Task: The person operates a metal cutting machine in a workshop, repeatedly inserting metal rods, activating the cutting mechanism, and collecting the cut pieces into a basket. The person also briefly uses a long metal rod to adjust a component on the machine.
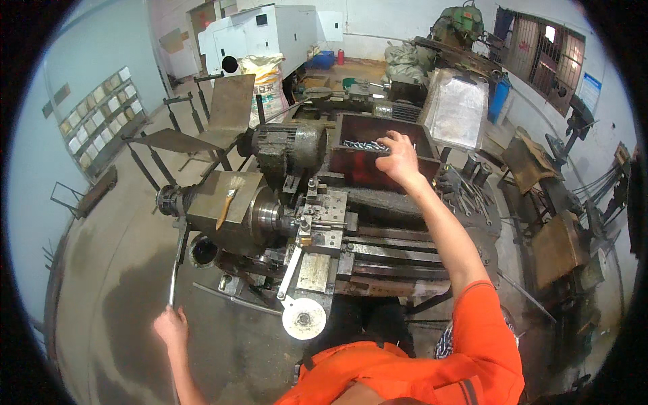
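Note:
My left hand (172, 326) is closed around the lower part of a long metal lever (176, 270), which runs up to the left end of the lathe's headstock (226, 196). My right hand (399, 160) is over a dark red box (368, 166) behind the lathe bed. Its fingers are bent but apart from the thumb, and nothing shows between them. Small shiny metal pins or bolts (364, 145) lie in the box, just left of my fingertips. A chuck or collet (268, 217) faces the tool slide (324, 209).
A brush (228, 206) lies on the headstock. A white round plate (304, 318) with a lever arm (290, 271) sticks out toward me. Behind stands an electric motor (290, 143). Wrenches (467, 196) lie at the right; a container of metal parts (444, 343) is beside my right side.

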A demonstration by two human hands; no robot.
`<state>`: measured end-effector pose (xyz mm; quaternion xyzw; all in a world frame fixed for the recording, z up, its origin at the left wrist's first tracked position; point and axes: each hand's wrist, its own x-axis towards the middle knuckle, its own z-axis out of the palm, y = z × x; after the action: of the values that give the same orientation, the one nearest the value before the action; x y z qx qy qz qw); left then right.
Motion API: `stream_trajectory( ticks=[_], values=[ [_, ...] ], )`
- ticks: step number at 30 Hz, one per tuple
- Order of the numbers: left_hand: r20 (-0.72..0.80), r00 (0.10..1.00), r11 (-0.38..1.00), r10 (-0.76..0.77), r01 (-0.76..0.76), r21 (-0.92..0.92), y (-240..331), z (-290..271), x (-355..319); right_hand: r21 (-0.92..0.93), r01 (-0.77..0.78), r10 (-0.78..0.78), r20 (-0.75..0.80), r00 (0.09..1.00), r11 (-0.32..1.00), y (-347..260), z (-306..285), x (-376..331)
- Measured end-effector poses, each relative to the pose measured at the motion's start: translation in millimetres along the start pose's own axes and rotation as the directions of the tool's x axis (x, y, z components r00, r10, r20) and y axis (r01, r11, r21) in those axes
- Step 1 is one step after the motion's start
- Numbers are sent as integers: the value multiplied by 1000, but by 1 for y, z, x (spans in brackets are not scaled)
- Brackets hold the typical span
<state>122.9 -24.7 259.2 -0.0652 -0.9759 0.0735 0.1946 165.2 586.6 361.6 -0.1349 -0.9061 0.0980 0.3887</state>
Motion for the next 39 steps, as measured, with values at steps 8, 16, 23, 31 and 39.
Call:
stream_trajectory(
  ticks=[8,16,23,31,39],
  values=[
    [65,920,718,387,-257,-647,98,-21,18,118,-256,247,87,965,959,58,-105,-162],
    [300,634,548,713,-237,-802,151,115,43,-335,-817,883,182,433,470,113,-230,-415],
    [324,691,499,646,-61,-865,185,92,43,-638,-756,988,126,88,149,127,-192,-539],
    [264,754,580,601,-184,-794,179,100,43,-670,-740,998,54,39,65,147,-154,-546],
    [317,730,562,606,-110,-820,173,113,48,-586,-797,989,82,121,147,156,-156,-559]
  ],
)
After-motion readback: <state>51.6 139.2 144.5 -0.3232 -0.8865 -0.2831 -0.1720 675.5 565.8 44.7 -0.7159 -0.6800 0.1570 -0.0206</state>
